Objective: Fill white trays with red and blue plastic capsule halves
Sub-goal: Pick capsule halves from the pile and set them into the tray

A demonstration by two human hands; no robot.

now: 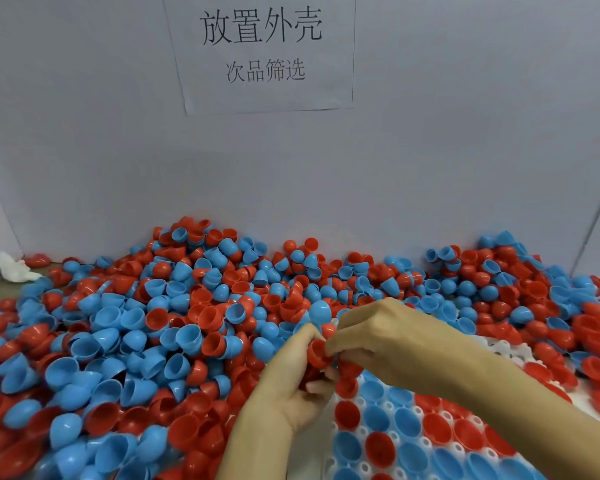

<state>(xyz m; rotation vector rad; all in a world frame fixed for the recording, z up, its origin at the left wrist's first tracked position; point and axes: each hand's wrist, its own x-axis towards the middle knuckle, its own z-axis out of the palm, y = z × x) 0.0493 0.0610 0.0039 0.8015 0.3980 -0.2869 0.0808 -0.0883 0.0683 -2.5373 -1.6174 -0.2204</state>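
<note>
Head view: both hands, left hand (291, 386) and right hand (378, 337), pinch red halves (317, 351) below sign (260, 53) reading 放置外壳, 次品筛选.

The capsule halves (174, 306) are smooth plastic with a slight sheen. The tray (465, 445) is white plastic. The sign (260, 53) above the halves is matt paper.

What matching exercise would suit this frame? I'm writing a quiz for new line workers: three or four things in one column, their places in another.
Things:
1. white paper sign with black characters
2. white plastic tray
3. crumpled white cloth
4. red plastic capsule half

Places:
A. far left, by the wall
B. between both hands' fingers
C. on the wall, top centre
D. bottom right, under the forearm

Pairs: 1-C, 2-D, 3-A, 4-B
</note>
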